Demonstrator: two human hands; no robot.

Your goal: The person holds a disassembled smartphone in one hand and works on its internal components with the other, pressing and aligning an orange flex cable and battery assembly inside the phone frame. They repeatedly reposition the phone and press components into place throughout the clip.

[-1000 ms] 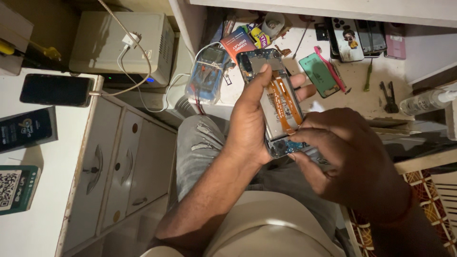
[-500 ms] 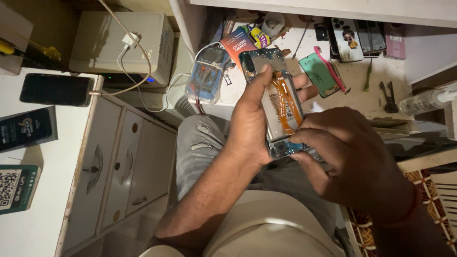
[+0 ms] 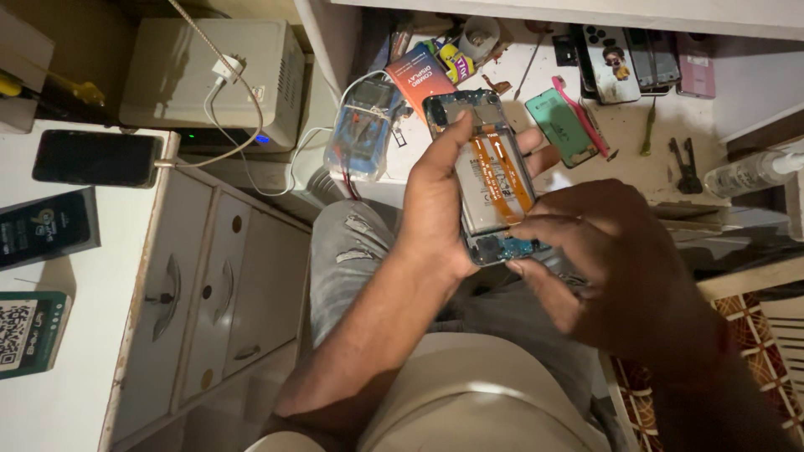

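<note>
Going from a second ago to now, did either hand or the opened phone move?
Barely. The left hand keeps gripping the opened phone, which has not visibly shifted. The right hand stays at the phone's lower end, fingers on the small board there. Nothing was picked up or let go; the bench clutter is unchanged.

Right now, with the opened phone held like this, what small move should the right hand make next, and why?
Probably press or pick lightly at the phone's bottom board. The left hand grips the opened phone along its side, back cover off and orange flex cables showing. The right hand fingertips already rest at that lower edge, so only a slight fingertip move seems needed.
</note>
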